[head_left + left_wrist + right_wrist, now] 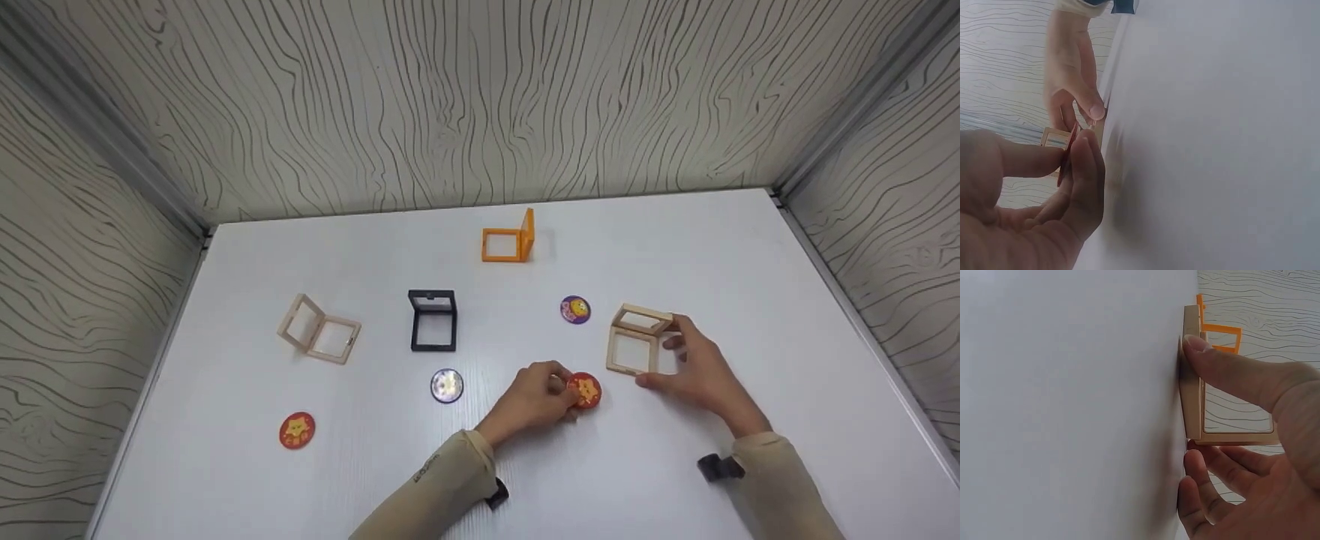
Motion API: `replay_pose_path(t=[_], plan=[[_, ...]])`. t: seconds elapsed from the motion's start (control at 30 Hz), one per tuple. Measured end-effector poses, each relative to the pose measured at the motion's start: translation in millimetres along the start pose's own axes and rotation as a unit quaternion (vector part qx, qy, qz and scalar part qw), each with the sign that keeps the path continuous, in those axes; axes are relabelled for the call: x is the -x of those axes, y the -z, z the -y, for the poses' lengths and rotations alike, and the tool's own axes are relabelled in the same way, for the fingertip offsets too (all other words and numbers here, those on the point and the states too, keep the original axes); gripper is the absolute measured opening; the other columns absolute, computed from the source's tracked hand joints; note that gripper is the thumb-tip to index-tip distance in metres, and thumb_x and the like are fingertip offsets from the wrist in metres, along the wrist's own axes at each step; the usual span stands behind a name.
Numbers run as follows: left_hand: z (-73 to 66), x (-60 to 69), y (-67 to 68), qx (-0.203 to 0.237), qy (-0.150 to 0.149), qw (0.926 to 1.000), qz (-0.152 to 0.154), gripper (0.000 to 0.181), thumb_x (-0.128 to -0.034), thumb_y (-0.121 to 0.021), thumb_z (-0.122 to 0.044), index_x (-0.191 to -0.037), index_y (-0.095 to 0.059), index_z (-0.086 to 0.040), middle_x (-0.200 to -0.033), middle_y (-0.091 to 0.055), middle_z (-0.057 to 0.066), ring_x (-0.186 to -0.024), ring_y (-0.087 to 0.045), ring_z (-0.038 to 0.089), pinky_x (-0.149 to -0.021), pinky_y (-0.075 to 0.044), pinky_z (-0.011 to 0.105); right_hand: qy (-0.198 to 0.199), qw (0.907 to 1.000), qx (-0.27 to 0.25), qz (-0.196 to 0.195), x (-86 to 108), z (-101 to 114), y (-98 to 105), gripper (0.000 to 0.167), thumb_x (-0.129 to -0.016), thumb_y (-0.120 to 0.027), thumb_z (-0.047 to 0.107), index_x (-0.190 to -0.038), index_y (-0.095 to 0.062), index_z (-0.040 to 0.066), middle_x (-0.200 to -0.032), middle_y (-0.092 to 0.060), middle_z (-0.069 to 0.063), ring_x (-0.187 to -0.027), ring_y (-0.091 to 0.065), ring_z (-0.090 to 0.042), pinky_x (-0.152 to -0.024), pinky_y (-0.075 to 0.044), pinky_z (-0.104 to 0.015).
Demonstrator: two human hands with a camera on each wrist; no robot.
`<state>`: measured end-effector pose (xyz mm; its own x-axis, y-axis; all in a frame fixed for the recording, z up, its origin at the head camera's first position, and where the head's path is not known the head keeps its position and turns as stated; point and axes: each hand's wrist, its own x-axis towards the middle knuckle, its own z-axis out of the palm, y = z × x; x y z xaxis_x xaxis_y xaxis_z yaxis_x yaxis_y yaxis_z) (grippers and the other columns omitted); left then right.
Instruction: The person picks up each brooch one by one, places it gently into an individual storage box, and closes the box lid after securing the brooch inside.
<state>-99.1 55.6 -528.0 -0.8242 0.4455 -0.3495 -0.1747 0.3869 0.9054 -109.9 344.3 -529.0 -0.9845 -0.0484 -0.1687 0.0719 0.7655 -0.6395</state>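
One red star badge (589,390) sits pinched in your left hand (531,400), near the open pale-wood frame (634,333) that your right hand (697,369) grips on the white table (720,255).

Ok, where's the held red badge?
In the head view, the red badge is right of centre, pinched by the left hand, lower-left of the wooden frame in the right hand.

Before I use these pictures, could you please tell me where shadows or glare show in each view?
Head view: glare seems to wash out the pale badge; left wrist view: a soft shadow falls on the white tabletop beside the left fingers; right wrist view: a soft shadow runs along the wooden frame.
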Motion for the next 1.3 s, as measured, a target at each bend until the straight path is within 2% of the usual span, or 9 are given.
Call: replay_pose_path(t=[0.2, 0.37, 0.7, 0.93, 1.07, 1.3], plan=[[-1.3, -0.8, 3.5, 0.012, -0.011, 0.9998, -0.011, 0.013, -0.1019, -0.071, -0.016, -0.112, -0.065, -0.010, -0.092, -0.080, 0.004, -0.074, -0.067, 0.012, -0.066, -0.048, 0.023, 0.007, 0.9999, -0.002, -0.007, 7.6, 3, -6, 0.103, -0.079, -0.096, 0.031, -0.156, -0.035, 0.000, -0.135, -0.060, -0.028, -0.126, -0.058, -0.048, -0.107, -0.048, -0.065], [-1.2, -0.4, 5.8, 0.026, -0.014, 0.9994, -0.016, 0.011, -0.1030, -0.068, -0.016, -0.112, -0.067, -0.009, -0.099, -0.081, 0.007, -0.077, -0.071, 0.014, -0.065, -0.049, 0.023, 0.021, 0.9998, -0.003, -0.001, 13.9, 6, -14, 0.099, -0.078, -0.097, 0.030, -0.151, -0.039, -0.001, -0.133, -0.061, -0.025, -0.125, -0.059, -0.045, -0.107, -0.050, -0.063], [-2.0, -1.1, 5.2, 0.039, -0.007, 0.9990, -0.021, 0.009, -0.1046, -0.068, -0.021, -0.103, -0.070, -0.013, -0.092, -0.079, 0.004, -0.074, -0.070, 0.015, -0.063, -0.048, 0.024, 0.052, 0.9984, 0.020, -0.003, 28.0, 18, -25, 0.091, -0.076, -0.098, 0.033, -0.143, -0.045, 0.002, -0.128, -0.064, -0.019, -0.122, -0.061, -0.039, -0.103, -0.053, -0.061], [-0.7, -3.1, 4.8, 0.045, -0.002, 0.9984, -0.034, 0.010, -0.1032, -0.070, -0.025, -0.099, -0.074, -0.016, -0.094, -0.072, -0.001, -0.078, -0.067, 0.014, -0.065, -0.050, 0.025, 0.062, 0.9977, 0.028, 0.002, 33.5, 26, -29, 0.093, -0.077, -0.098, 0.036, -0.146, -0.045, 0.001, -0.130, -0.063, -0.020, -0.121, -0.060, -0.039, -0.103, -0.052, -0.062], [0.1, -3.5, 4.1, 0.045, -0.007, 0.9983, -0.037, 0.011, -0.1017, -0.073, -0.025, -0.102, -0.074, -0.015, -0.091, -0.074, -0.001, -0.077, -0.067, 0.013, -0.064, -0.050, 0.025, 0.058, 0.9979, 0.028, 0.005, 36.9, 30, -33, 0.095, -0.077, -0.097, 0.036, -0.148, -0.044, 0.002, -0.134, -0.062, -0.020, -0.124, -0.060, -0.040, -0.105, -0.051, -0.063], [1.3, -5.5, 2.1, 0.028, -0.019, 0.9975, -0.063, 0.011, -0.0986, -0.078, -0.024, -0.102, -0.079, -0.014, -0.091, -0.075, -0.004, -0.081, -0.066, 0.009, -0.069, -0.051, 0.024, 0.066, 0.9976, 0.018, 0.012, 41.0, 35, -40, 0.096, -0.077, -0.097, 0.035, -0.150, -0.044, 0.001, -0.135, -0.062, -0.019, -0.127, -0.060, -0.040, -0.108, -0.049, -0.063]])
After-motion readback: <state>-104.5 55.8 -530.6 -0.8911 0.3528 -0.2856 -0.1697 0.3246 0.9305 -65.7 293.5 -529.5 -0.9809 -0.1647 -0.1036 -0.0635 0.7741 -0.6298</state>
